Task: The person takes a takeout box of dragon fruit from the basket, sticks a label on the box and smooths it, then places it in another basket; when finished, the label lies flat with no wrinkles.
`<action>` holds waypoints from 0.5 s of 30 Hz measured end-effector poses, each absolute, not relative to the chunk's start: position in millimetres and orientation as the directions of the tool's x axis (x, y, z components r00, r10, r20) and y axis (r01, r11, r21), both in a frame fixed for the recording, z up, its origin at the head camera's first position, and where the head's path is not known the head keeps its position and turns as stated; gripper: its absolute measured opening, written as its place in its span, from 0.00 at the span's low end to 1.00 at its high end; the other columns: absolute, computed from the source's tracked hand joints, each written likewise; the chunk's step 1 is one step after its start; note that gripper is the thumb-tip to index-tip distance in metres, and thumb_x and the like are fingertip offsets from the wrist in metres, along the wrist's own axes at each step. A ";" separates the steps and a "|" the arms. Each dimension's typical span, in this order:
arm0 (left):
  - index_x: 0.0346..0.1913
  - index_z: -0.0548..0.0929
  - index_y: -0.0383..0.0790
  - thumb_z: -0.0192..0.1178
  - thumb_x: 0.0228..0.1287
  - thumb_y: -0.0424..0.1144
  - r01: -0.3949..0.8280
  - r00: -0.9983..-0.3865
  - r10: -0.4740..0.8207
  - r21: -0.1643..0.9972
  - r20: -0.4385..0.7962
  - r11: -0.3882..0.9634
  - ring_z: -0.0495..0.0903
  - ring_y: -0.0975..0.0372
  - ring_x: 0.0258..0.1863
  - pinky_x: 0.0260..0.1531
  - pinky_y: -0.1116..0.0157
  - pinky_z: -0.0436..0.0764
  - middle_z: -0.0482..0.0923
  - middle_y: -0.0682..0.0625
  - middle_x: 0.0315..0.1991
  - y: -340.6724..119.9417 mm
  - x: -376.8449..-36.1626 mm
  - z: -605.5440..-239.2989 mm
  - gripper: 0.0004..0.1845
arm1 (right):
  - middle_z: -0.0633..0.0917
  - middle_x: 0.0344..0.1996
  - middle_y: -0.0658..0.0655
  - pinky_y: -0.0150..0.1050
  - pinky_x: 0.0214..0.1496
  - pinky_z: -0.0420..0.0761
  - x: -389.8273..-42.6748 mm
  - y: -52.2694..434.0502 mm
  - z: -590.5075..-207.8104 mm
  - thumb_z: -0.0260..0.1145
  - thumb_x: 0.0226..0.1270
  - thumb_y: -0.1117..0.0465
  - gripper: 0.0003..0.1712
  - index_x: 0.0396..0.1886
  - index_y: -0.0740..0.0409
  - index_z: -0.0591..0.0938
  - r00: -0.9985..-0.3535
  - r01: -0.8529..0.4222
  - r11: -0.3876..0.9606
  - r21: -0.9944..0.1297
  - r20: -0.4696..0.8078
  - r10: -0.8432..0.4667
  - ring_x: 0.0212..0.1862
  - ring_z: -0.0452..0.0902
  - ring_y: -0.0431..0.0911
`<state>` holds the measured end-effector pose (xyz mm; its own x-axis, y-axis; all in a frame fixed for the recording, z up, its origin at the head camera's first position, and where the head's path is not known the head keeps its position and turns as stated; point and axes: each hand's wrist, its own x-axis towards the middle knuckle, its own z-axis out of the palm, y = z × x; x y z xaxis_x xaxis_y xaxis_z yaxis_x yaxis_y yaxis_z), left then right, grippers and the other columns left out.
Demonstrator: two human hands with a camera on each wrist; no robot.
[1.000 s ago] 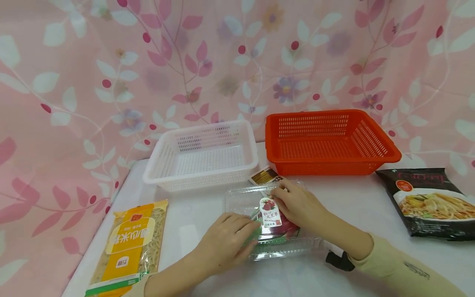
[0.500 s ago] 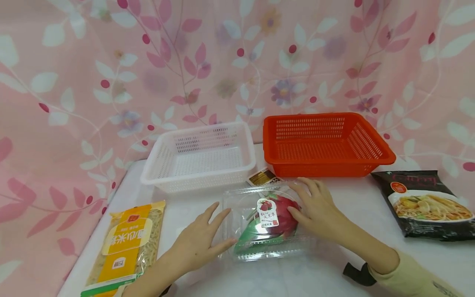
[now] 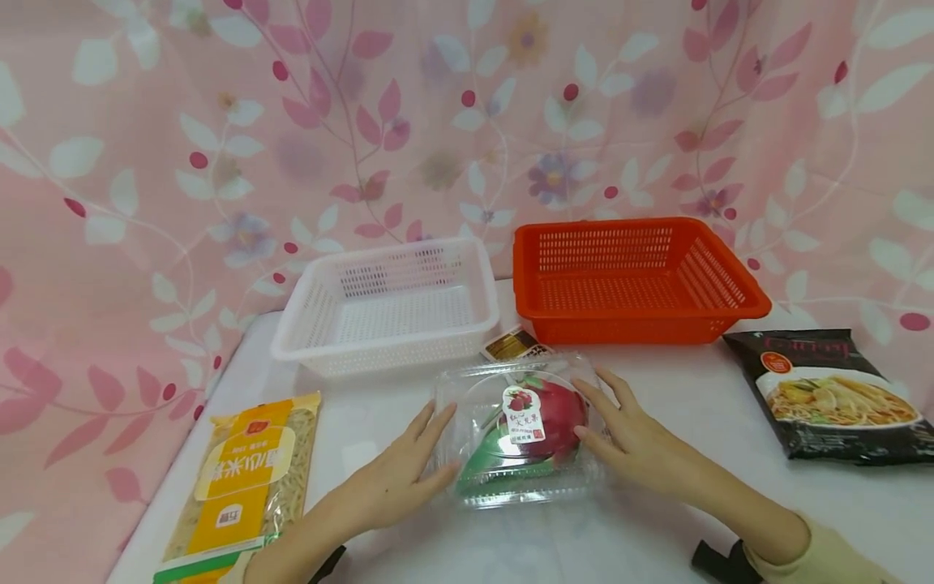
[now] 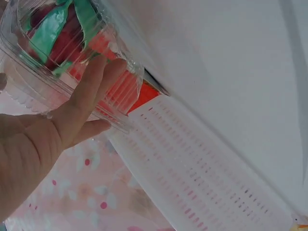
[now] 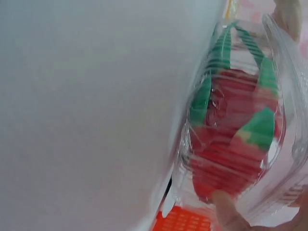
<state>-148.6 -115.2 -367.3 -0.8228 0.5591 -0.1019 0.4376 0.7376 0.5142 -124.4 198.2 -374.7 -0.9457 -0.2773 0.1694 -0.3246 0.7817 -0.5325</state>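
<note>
A white table (image 3: 693, 405) stands before a pink curtain printed with leaves and flowers (image 3: 146, 162). Along the table's far edge sit two perforated plastic baskets, both with nothing in them: an orange basket (image 3: 635, 280) toward the right and a white basket (image 3: 390, 307) just to its left, a narrow gap between them. At the right edge lies a black noodle packet (image 3: 832, 393) showing a bowl of noodles; at the left front corner lies a yellow-labelled bag of dry pasta (image 3: 244, 483).

Near the middle of the table, closer to the front edge, a clear plastic clamshell box (image 3: 520, 428) rests flat on the table top, holding a red dragon fruit with green scales (image 3: 543, 422) under a small fruit label on the lid. The left hand (image 3: 397, 478) lies with straight fingers against the box's left side; the left wrist view shows the fingertips (image 4: 103, 72) touching the rim, not curled round it. The right hand (image 3: 635, 442) lies likewise against the right side, fingers extended and slightly spread, touching the clear wall; its wrist view is blurred, so how firmly it presses is hard to judge. Between the box and the baskets, just behind the clamshell, a small brown-and-gold sachet (image 3: 514, 345) lies flat.
</note>
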 end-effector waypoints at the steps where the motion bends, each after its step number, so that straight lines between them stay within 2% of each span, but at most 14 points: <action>1: 0.69 0.41 0.60 0.38 0.59 0.67 0.428 -0.829 0.550 0.526 -0.096 0.735 0.54 0.48 0.64 0.54 0.43 0.63 0.38 0.42 0.70 -113.0 -148.7 -367.2 0.38 | 0.51 0.64 0.63 0.51 0.36 0.79 -123.2 197.1 -374.2 0.55 0.61 0.45 0.35 0.66 0.47 0.56 -0.948 -0.318 0.785 -0.531 0.168 -0.271 0.36 0.75 0.47; 4: 0.69 0.45 0.55 0.40 0.60 0.65 0.408 -0.849 0.525 0.547 -0.069 0.731 0.53 0.46 0.64 0.54 0.43 0.62 0.39 0.39 0.69 -106.5 -148.0 -367.9 0.38 | 0.54 0.62 0.63 0.52 0.36 0.78 -120.0 193.7 -371.6 0.55 0.62 0.45 0.35 0.66 0.46 0.57 -0.954 -0.300 0.800 -0.520 0.166 -0.250 0.37 0.75 0.49; 8: 0.69 0.50 0.50 0.45 0.61 0.60 0.427 -0.868 0.496 0.524 0.009 0.737 0.56 0.42 0.62 0.50 0.42 0.66 0.42 0.35 0.68 -99.1 -145.7 -369.1 0.36 | 0.55 0.62 0.64 0.57 0.38 0.76 -117.0 191.5 -368.2 0.55 0.61 0.43 0.36 0.66 0.47 0.57 -0.963 -0.268 0.815 -0.514 0.143 -0.226 0.43 0.75 0.55; 15: 0.68 0.54 0.53 0.47 0.60 0.59 0.432 -0.880 0.471 0.513 0.061 0.741 0.63 0.40 0.57 0.44 0.40 0.70 0.45 0.36 0.68 -94.0 -140.6 -365.8 0.34 | 0.53 0.62 0.64 0.51 0.36 0.79 -113.3 193.7 -363.3 0.56 0.59 0.42 0.37 0.66 0.46 0.57 -0.974 -0.220 0.808 -0.547 0.086 -0.207 0.31 0.74 0.42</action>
